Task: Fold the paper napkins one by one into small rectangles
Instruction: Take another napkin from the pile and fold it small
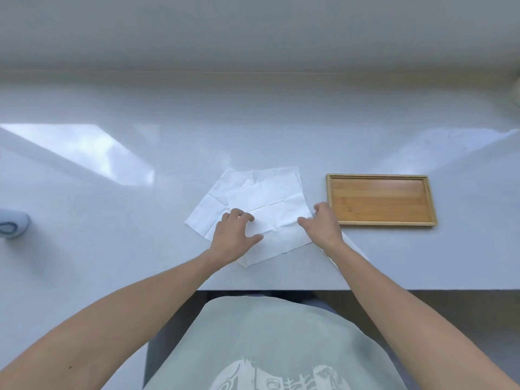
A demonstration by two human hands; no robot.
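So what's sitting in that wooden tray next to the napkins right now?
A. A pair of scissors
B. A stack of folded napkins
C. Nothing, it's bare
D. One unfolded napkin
C: the wooden tray shows only its bare wood floor, while the napkins all lie unfolded on the table to its left, under the left hand and right hand.

Napkins [261, 198] lay overlapped at table [140, 249] centre, tray [381, 200] just right of them, left hand [235, 235] and right hand [323, 223] rested on topmost napkin, rounded object [12, 227] far left.
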